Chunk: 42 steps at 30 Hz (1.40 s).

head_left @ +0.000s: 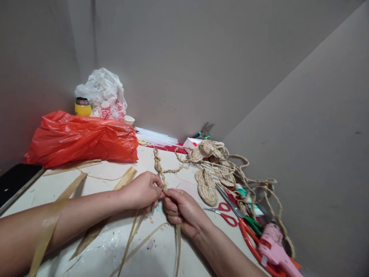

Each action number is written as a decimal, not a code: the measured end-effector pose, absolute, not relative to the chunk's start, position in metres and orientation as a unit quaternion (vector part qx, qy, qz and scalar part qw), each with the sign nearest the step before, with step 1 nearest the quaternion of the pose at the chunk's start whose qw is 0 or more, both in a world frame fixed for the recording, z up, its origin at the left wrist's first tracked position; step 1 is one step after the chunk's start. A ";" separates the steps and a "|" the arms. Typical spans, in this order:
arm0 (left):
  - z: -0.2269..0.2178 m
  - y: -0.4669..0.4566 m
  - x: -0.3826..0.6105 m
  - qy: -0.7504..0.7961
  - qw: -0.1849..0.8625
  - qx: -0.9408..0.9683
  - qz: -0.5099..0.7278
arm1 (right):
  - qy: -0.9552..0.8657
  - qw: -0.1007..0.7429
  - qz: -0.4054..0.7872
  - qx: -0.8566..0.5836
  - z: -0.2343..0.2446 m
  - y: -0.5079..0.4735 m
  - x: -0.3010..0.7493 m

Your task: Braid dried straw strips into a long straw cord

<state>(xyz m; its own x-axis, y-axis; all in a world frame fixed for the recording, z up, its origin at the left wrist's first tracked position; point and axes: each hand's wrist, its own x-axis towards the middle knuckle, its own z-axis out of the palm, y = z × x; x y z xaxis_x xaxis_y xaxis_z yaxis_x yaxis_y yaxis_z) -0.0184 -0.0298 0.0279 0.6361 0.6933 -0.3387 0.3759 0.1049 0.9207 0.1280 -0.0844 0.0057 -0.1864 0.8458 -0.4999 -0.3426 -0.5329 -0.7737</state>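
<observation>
My left hand (144, 191) and my right hand (181, 211) meet over the table, fingers pinched together at the lower end of a braided straw cord (157, 163). Loose flat straw strands (130, 240) trail down below my left hand, and another straw strip (178, 252) hangs from under my right hand. The exact hold of the fingertips is partly hidden. Beyond my right hand lie coiled, braided straw pieces (206, 187) joined to long cords. Close to my right wrist are small scissors (225, 213) with red handles.
A red plastic bag (83, 138), a white plastic bag (103, 92) and a yellow jar (82, 107) stand back left. Glue sticks (155, 136) lie along the wall. Pliers (205, 130), larger scissors (248, 231) and a pink glue gun (275, 246) are right; a dark phone-like slab (19, 184) is left.
</observation>
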 end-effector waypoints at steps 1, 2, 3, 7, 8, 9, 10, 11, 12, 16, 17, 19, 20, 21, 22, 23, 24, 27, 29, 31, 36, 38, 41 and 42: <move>0.028 -0.034 -0.018 0.408 0.620 0.658 0.128 | -0.256 0.412 0.725 -0.488 0.005 -0.085 0.128; 0.028 -0.038 -0.017 0.413 0.613 0.660 0.134 | -0.253 0.415 0.726 -0.487 0.004 -0.085 0.127; 0.027 -0.042 -0.017 0.417 0.605 0.663 0.144 | -0.249 0.417 0.727 -0.485 0.003 -0.086 0.127; 0.019 -0.056 -0.015 0.409 0.562 0.688 0.208 | -0.250 0.418 0.732 -0.477 0.002 -0.088 0.126; 0.019 -0.057 -0.015 0.403 0.548 0.699 0.221 | -0.250 0.419 0.730 -0.479 0.003 -0.088 0.126; 0.019 -0.058 -0.015 0.399 0.532 0.711 0.229 | -0.250 0.418 0.729 -0.482 0.004 -0.088 0.126; 0.021 -0.057 -0.015 0.396 0.518 0.723 0.228 | -0.248 0.416 0.729 -0.484 0.005 -0.088 0.127; 0.023 -0.054 -0.016 0.398 0.506 0.734 0.218 | -0.246 0.415 0.731 -0.483 0.006 -0.088 0.127; 0.025 -0.050 -0.017 0.402 0.496 0.742 0.206 | -0.244 0.412 0.736 -0.478 0.008 -0.087 0.128; 0.031 -0.028 -0.019 0.423 0.465 0.743 0.230 | -0.249 0.400 0.756 -0.455 0.010 -0.086 0.133; 0.029 -0.025 -0.018 0.425 0.470 0.734 0.244 | -0.251 0.396 0.757 -0.455 0.010 -0.086 0.133; 0.025 -0.022 -0.016 0.421 0.541 0.690 0.232 | -0.259 0.388 0.757 -0.458 0.010 -0.086 0.135; 0.022 -0.022 -0.015 0.411 0.601 0.654 0.204 | -0.264 0.385 0.757 -0.457 0.010 -0.086 0.135; 0.019 -0.024 -0.014 0.396 0.661 0.614 0.171 | -0.271 0.381 0.757 -0.456 0.010 -0.085 0.136; 0.017 -0.025 -0.012 0.380 0.707 0.580 0.142 | -0.279 0.377 0.758 -0.454 0.010 -0.085 0.137; 0.015 -0.027 -0.012 0.368 0.733 0.559 0.121 | -0.288 0.371 0.758 -0.452 0.011 -0.085 0.138; 0.013 -0.027 -0.011 0.363 0.741 0.554 0.109 | -0.296 0.365 0.758 -0.452 0.011 -0.084 0.139; 0.010 -0.027 -0.011 0.372 0.707 0.592 0.107 | -0.314 0.347 0.753 -0.463 0.012 -0.084 0.141; 0.008 -0.026 -0.012 0.370 0.680 0.621 0.122 | -0.324 0.341 0.745 -0.473 0.013 -0.083 0.142; 0.008 -0.026 -0.012 0.367 0.651 0.650 0.137 | -0.340 0.336 0.736 -0.479 0.014 -0.083 0.143; 0.014 -0.026 -0.015 0.363 0.579 0.717 0.134 | -0.402 0.318 0.693 -0.507 0.016 -0.084 0.144; 0.015 -0.025 -0.016 0.353 0.570 0.730 0.128 | -0.428 0.309 0.670 -0.522 0.016 -0.084 0.145; 0.014 -0.023 -0.017 0.335 0.573 0.739 0.119 | -0.475 0.291 0.626 -0.545 0.015 -0.085 0.145; 0.013 -0.023 -0.017 0.328 0.576 0.739 0.121 | -0.494 0.283 0.609 -0.552 0.015 -0.084 0.146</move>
<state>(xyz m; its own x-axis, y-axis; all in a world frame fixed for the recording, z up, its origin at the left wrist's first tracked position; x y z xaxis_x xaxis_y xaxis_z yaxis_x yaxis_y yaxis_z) -0.0167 -0.0227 0.0126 0.7550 0.6246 -0.1993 0.3456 -0.1209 0.9305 0.1458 -0.0844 0.0146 -0.2308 0.8905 -0.3921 0.1997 -0.3510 -0.9148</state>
